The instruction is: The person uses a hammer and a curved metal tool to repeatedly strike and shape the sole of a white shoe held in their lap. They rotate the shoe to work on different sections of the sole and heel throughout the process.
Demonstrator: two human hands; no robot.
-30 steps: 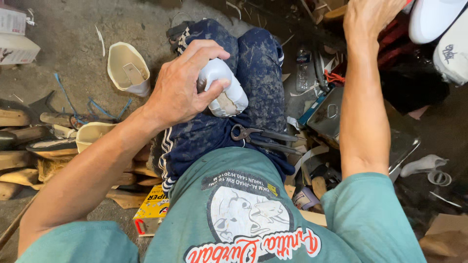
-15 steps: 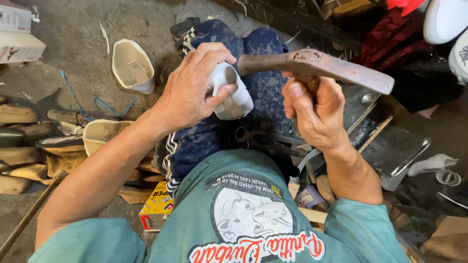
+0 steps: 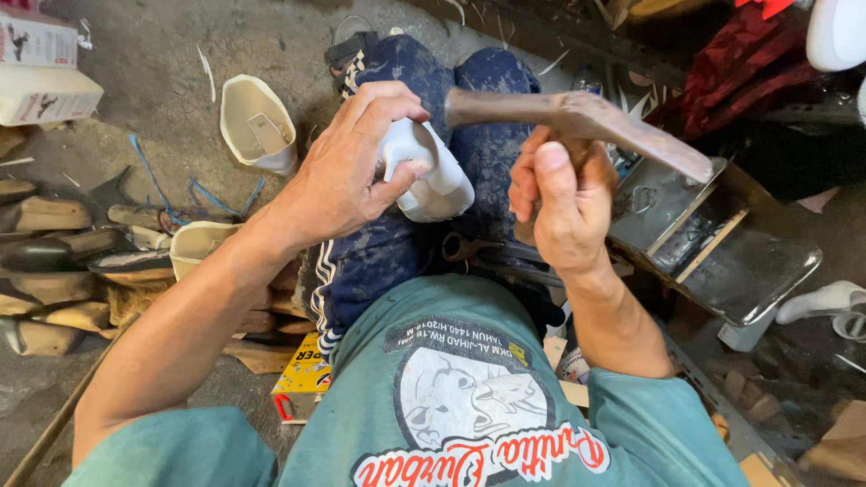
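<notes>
My left hand (image 3: 347, 171) grips a white shoe piece (image 3: 431, 176) and presses it down on my lap, over dark blue patterned trousers (image 3: 406, 243). My right hand (image 3: 564, 203) is closed on the handle of a rusty brown hammer (image 3: 586, 122). The hammer's head points left and hangs just above the white shoe piece, close to the fingertips of my left hand. A pair of pliers (image 3: 469, 248) lies on my lap under the right hand.
Two cream shoe shells (image 3: 257, 122) (image 3: 198, 243) lie on the concrete floor at left, beside several wooden shoe lasts (image 3: 54, 261). An open metal box (image 3: 713, 243) sits at right. A yellow carton (image 3: 302, 379) lies by my left thigh. White boxes (image 3: 41, 77) stand at top left.
My right hand came down from the upper right with the hammer and brought its head over the white shoe piece. My left hand kept its grip on the piece.
</notes>
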